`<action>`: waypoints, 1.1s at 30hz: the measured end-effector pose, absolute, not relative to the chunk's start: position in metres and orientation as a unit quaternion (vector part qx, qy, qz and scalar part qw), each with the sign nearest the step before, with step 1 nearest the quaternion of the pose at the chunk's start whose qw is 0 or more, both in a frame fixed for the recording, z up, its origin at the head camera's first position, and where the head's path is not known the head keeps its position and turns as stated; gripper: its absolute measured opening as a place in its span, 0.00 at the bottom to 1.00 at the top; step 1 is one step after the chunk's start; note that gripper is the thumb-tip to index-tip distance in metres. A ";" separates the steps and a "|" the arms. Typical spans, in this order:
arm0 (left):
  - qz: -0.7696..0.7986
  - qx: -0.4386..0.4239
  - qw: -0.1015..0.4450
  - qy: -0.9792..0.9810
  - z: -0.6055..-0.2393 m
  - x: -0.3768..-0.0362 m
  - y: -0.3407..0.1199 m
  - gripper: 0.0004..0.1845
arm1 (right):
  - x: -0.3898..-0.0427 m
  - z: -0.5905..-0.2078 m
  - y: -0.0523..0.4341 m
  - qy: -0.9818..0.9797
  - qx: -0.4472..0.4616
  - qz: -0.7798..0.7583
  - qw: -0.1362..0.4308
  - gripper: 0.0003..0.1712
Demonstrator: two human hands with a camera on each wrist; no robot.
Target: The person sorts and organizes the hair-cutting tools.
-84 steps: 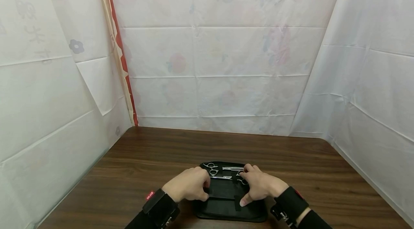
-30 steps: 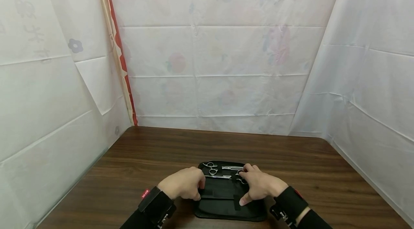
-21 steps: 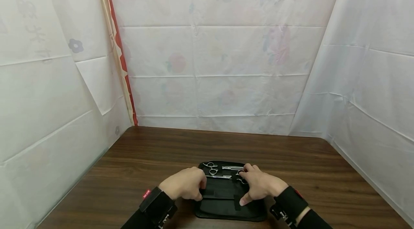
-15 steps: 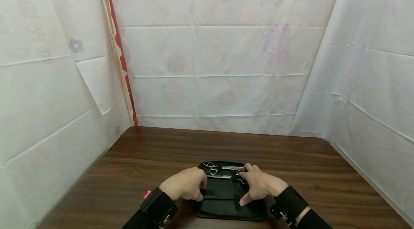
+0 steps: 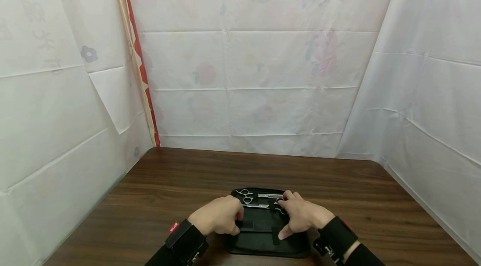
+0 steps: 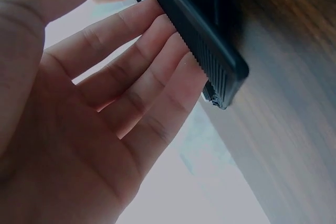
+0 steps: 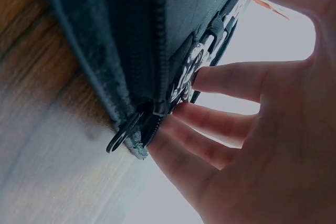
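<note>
- My left hand [image 5: 219,215] sits on the left edge of the black case [image 5: 263,241], fingers bent over its ribbed zipper side. From my left wrist view the fingers [image 6: 142,72] lie fairly straight against that toothed edge, so it's more resting and pressing than clamping.
- The case is a flat, soft-looking fabric pouch lying open on the dark wood-grain table [image 5: 169,186], right in front of me between both hands.
- Inside along the far edge are shiny metal scissors [image 5: 252,201] with round finger loops, plus another steel tool [image 5: 269,195] beside them.
- My right hand [image 5: 302,216] is on the right side of the case, thumb pressed down on the black lining, fingertips by the scissor loops. Can't quite tell if they're pinching a loop or only touching.
- A metal zipper pull [image 7: 122,135] hangs at the case corner near my right fingers [image 7: 226,80].
</note>
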State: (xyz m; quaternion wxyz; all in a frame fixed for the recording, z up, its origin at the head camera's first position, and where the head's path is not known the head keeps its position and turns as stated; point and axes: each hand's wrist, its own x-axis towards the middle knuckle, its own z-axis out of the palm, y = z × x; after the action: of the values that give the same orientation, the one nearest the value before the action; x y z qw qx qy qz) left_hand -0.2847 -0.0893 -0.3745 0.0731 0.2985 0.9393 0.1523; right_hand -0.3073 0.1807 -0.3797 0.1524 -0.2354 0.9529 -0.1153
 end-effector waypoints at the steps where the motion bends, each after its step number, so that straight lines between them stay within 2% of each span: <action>1: 0.152 0.300 0.070 0.939 -0.375 -0.285 -0.089 0.09 | -0.307 -0.380 0.181 0.953 -0.235 -0.115 0.153 0.53; 7: 0.143 0.317 0.046 0.936 -0.377 -0.284 -0.086 0.09 | -0.308 -0.381 0.181 0.952 -0.235 -0.116 0.157 0.52; 17: 0.134 0.322 0.036 0.936 -0.378 -0.284 -0.085 0.09 | -0.308 -0.381 0.181 0.952 -0.238 -0.117 0.154 0.53; 23: 0.144 0.305 0.065 0.939 -0.375 -0.284 -0.090 0.11 | -0.307 -0.381 0.182 0.952 -0.237 -0.120 0.154 0.53; 33: 0.153 0.286 0.078 0.943 -0.371 -0.285 -0.099 0.13 | -0.308 -0.382 0.182 0.951 -0.238 -0.122 0.153 0.53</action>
State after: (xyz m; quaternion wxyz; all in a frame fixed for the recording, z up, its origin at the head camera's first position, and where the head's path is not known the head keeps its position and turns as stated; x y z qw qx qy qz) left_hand -0.2845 -0.0992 -0.3710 0.0783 0.2860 0.9428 0.1526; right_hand -0.3079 0.1821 -0.3815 0.1532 -0.2377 0.9514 -0.1221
